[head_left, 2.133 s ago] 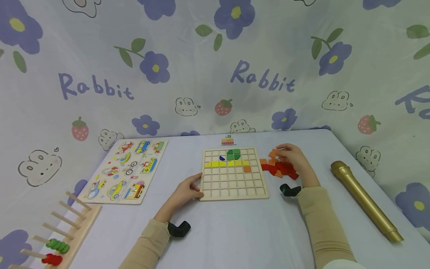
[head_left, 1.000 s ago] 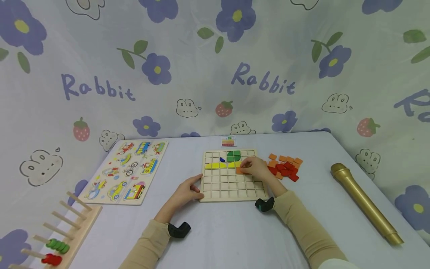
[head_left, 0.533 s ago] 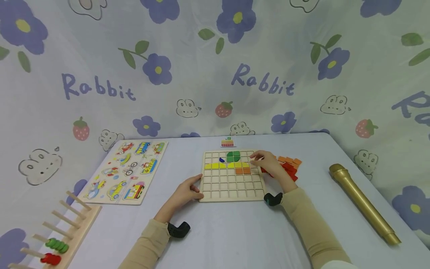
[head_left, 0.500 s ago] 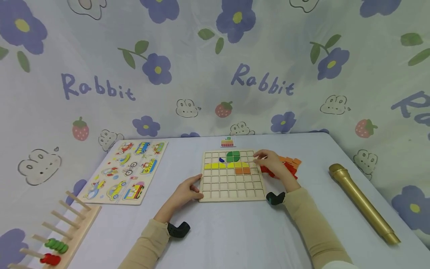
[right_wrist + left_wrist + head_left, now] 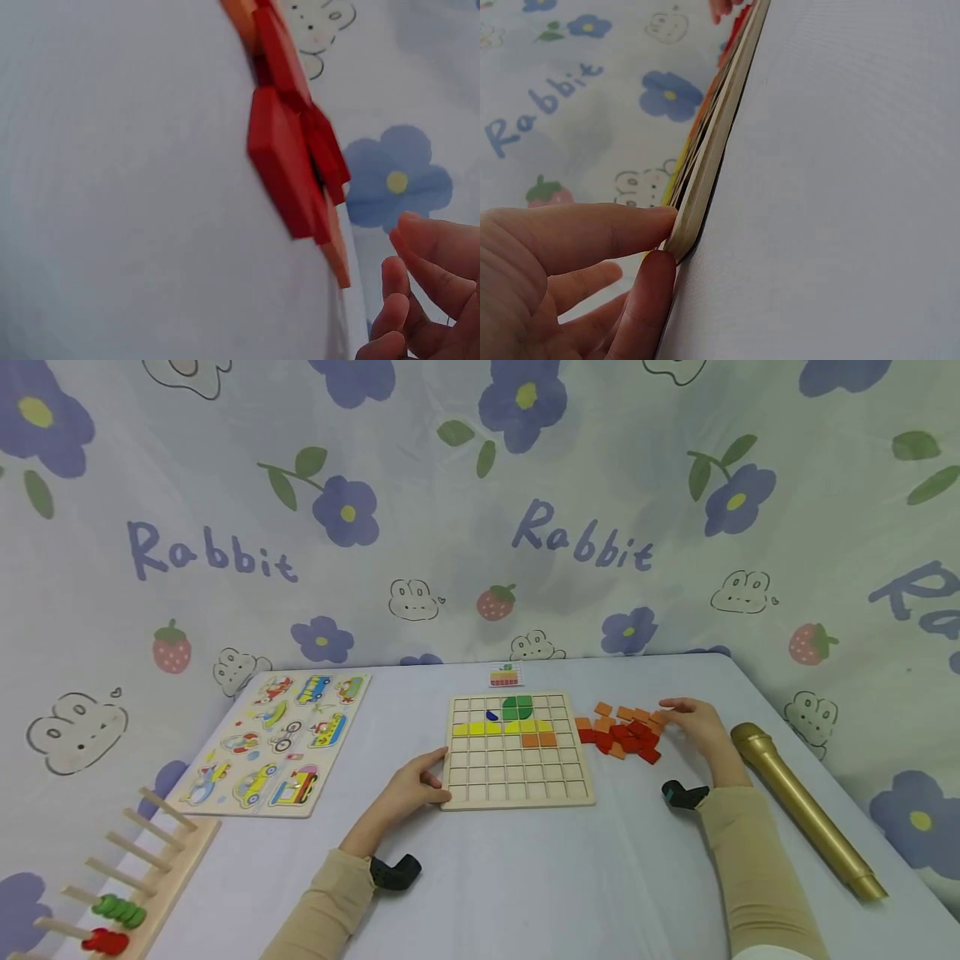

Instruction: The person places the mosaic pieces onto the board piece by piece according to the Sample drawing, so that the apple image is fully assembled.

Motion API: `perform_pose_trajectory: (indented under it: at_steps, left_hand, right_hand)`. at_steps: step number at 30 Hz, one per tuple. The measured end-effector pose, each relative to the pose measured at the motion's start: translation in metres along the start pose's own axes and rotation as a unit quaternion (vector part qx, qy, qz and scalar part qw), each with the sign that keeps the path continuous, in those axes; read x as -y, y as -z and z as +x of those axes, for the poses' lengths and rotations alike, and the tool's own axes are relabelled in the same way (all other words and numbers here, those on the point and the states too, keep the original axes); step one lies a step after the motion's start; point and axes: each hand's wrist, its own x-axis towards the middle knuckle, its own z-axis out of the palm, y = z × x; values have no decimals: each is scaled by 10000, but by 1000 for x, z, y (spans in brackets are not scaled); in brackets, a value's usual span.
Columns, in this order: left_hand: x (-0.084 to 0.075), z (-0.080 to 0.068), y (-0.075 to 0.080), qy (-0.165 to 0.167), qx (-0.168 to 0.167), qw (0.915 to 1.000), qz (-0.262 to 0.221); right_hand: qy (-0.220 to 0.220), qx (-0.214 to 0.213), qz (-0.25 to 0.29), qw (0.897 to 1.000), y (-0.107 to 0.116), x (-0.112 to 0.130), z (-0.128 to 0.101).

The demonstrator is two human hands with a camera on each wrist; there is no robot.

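My left hand (image 5: 408, 785) touches the left edge of a wooden grid board (image 5: 517, 785) with thumb and forefinger, fingers fairly straight; the left wrist view has both fingertips (image 5: 656, 262) at the board's corner. Green pieces (image 5: 517, 707), a blue piece (image 5: 491, 715), a row of yellow pieces (image 5: 480, 728) and two orange squares (image 5: 538, 740) lie in the grid. Right of the board, red tiles (image 5: 626, 739) and orange tiles (image 5: 603, 709) form a loose pile. My right hand (image 5: 697, 727) hovers at the pile's right side, fingers relaxed and apart from the tiles in the right wrist view.
A small picture card (image 5: 506, 674) lies behind the board. At left are a vehicle picture puzzle (image 5: 277, 743) and a wooden peg rack (image 5: 172, 877) with green and red beads. A gold microphone-shaped object (image 5: 806, 810) lies on the right.
My right hand carried an orange square from the pile onto the board beside the first one, released it, and moved back right to the pile's far side. The left hand stayed at the board.
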Motion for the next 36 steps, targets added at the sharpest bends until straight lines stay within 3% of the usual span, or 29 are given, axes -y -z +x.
perform_pose_trajectory:
  at_steps: [5,12,16,21,25,28,31,33,36]
  left_hand:
    - [2,1,0,33,3,10000,21]
    - [3,2,0,35,38,10000,-57]
    - [3,2,0,31,72,9999,-97]
    - [2,1,1,50,66,9999,-92]
    - [1,1,1,62,47,10000,-53]
    - [2,1,1,64,48,9999,-87]
    - [2,1,1,62,46,9999,-108]
    - [2,1,1,60,41,9999,-97]
    - [2,0,0,70,34,9999,-87]
  right_hand:
    - [-326,263,-252,9988,-1,-6,4]
    - [19,19,-487,9988,-7,-4,5]
    - [98,-128,-242,9996,-9,1,4]
    - [-124,90,689,9975,-19,21,4]
    - [-428,622,1801,9807,-35,44,2]
    - [-532,1097,2732,9542,-50,56,4]
    - [-596,1472,3253,9322,-69,67,6]
    - [-546,1687,3332,9260,-82,75,6]
    - [-402,1928,3200,9267,-101,85,5]
